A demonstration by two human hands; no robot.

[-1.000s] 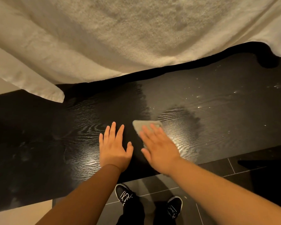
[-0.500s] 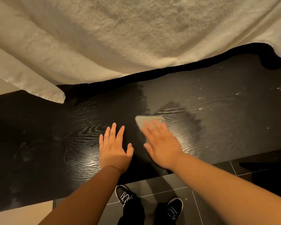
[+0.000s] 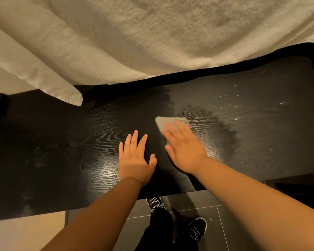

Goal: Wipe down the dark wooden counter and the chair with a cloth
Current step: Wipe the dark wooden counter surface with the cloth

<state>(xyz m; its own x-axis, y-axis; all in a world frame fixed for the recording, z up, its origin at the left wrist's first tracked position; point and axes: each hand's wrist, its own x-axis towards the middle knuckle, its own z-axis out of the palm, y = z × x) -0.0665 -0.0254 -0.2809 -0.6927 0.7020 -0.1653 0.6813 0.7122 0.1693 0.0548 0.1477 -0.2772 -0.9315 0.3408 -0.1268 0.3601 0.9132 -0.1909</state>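
cloth (image 3: 168, 122) sits on the table (image 3: 243, 142) under the straight fingers of my right hand (image 3: 185, 149), poking out at its 12 o'clock; soft, light, likely bunches, so flat palm pressure beats pinching; left hand (image 3: 134, 158) flat at 9 o'clock, holding nothing.

Bare-armed, forearms uncovered down to left hand (image 3: 134, 160) and right hand (image 3: 185, 149), short nails on both. Dressed below in black trousers (image 3: 158, 230). Shod in black trainers (image 3: 196, 230): white laces, white scrawled markings, thin pale rim at the toe.
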